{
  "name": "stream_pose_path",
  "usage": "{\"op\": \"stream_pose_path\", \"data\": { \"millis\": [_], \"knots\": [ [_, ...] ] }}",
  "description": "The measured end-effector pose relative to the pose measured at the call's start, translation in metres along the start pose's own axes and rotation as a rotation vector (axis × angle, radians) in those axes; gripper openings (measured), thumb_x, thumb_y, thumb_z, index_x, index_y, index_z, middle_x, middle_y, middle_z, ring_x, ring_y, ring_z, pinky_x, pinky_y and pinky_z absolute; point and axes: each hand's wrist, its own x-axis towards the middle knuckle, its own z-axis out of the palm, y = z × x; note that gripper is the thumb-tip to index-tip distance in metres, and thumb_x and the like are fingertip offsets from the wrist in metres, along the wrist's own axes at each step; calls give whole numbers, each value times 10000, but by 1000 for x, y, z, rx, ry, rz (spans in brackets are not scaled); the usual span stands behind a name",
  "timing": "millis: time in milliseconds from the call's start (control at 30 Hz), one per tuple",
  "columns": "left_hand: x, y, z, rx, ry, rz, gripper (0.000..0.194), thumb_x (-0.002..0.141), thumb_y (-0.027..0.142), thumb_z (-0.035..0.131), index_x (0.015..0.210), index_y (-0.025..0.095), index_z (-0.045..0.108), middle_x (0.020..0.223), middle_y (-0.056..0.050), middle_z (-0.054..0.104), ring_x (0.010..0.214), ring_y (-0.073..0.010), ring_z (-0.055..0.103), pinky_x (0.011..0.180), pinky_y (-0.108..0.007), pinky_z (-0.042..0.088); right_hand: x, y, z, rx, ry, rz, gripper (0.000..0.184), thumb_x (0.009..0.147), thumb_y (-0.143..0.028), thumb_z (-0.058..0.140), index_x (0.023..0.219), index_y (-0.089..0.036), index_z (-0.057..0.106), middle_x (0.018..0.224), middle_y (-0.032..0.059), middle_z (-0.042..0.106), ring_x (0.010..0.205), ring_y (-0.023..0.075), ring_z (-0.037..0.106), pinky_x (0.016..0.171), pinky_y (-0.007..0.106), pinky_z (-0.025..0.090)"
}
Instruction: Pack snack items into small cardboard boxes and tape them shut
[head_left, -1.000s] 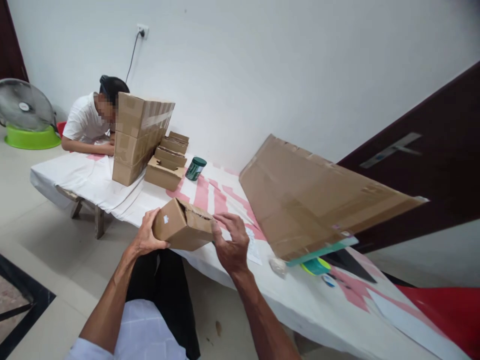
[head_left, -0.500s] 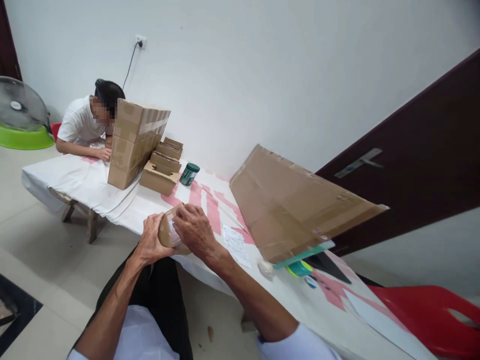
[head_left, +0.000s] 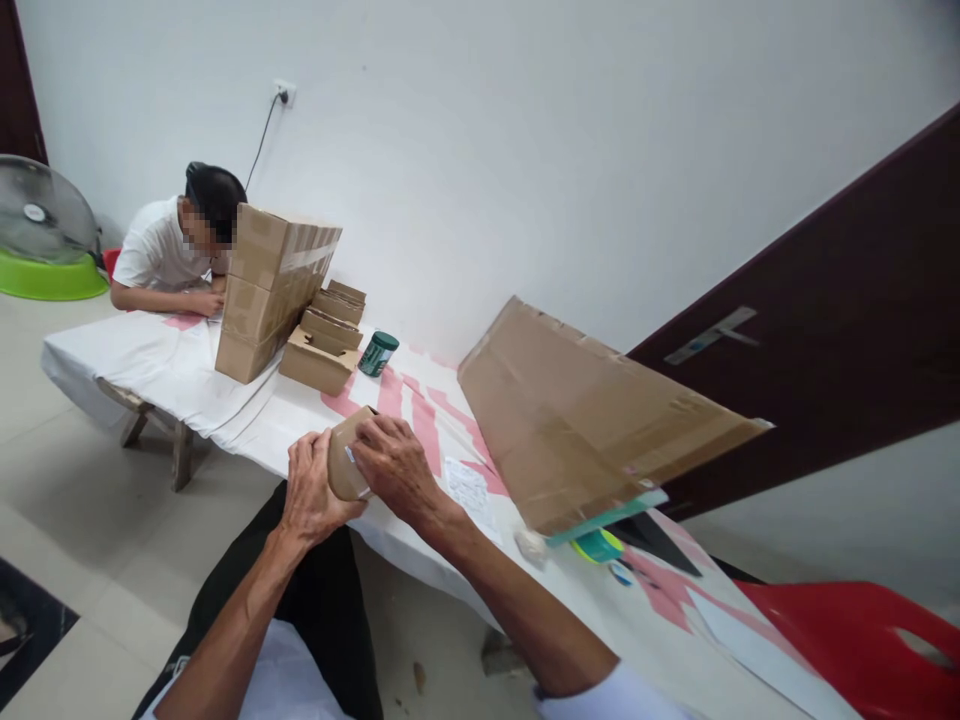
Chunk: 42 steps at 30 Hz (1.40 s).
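My left hand (head_left: 315,495) is wrapped round the left side and bottom of a small brown cardboard box (head_left: 345,460), thumb underneath. It is held tilted over the near edge of the table. The curled fingers of my right hand (head_left: 394,462) grip the right side of the same box. A small bit of white shows beside those fingertips; most of that side is hidden by the hand. Beyond the hands stands a green tub (head_left: 378,354). A sheet of paper with writing (head_left: 469,490) lies to the right of my right hand.
Stacked cardboard boxes (head_left: 259,290) and several open cartons (head_left: 319,362) stand at the left. To the right, a large cardboard piece (head_left: 585,410) leans above a roll of green tape (head_left: 598,546). A red chair (head_left: 847,630) is far right. A co-worker (head_left: 165,250) sits behind the stack.
The small box has turned in my hands, so the white patch on it shows much less. Both hands have moved slightly; both stay on the box.
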Motion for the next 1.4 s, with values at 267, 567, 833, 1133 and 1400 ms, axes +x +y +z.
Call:
{"op": "stream_pose_path", "data": {
  "millis": [267, 567, 833, 1133, 1400],
  "knots": [
    [-1, 9, -1, 8, -11, -9, 1078, 608, 367, 881, 1540, 190, 370, 1375, -181, 508, 1287, -405, 503, 1117, -601, 432, -6, 0, -4, -6, -2, 9, 202, 986, -130, 645, 813, -198, 725, 912, 80, 676, 963, 244, 534, 886, 373, 397],
    [-2, 17, 3, 28, -5, -28, 1105, 568, 334, 889, 1538, 192, 379, 1369, -178, 504, 1277, -410, 500, 1126, -608, 435, -8, 1, -5, 8, -23, 46, 207, 985, -115, 617, 834, -197, 732, 912, 81, 688, 944, 245, 543, 877, 382, 393],
    [-4, 19, 6, 35, -8, -21, 1104, 584, 338, 878, 1550, 192, 364, 1375, -183, 505, 1287, -410, 501, 1133, -608, 433, -10, 0, -7, -2, -3, 56, 188, 992, -129, 612, 851, -192, 720, 926, 85, 697, 965, 250, 552, 894, 378, 394],
    [-4, 23, 4, 35, 11, -4, 1072, 571, 290, 866, 1525, 177, 392, 1359, -186, 526, 1270, -408, 521, 1121, -601, 459, -10, 0, -6, 12, -36, 80, 130, 970, -124, 632, 886, -184, 711, 953, 88, 700, 992, 260, 545, 892, 387, 387],
    [-6, 21, 6, 54, 10, 5, 1083, 570, 296, 858, 1532, 198, 370, 1368, -183, 502, 1262, -415, 512, 1118, -616, 451, -9, -1, -10, 2, -54, 82, 113, 944, -101, 643, 889, -181, 701, 961, 93, 695, 1001, 269, 540, 884, 394, 382]
  ]
}}
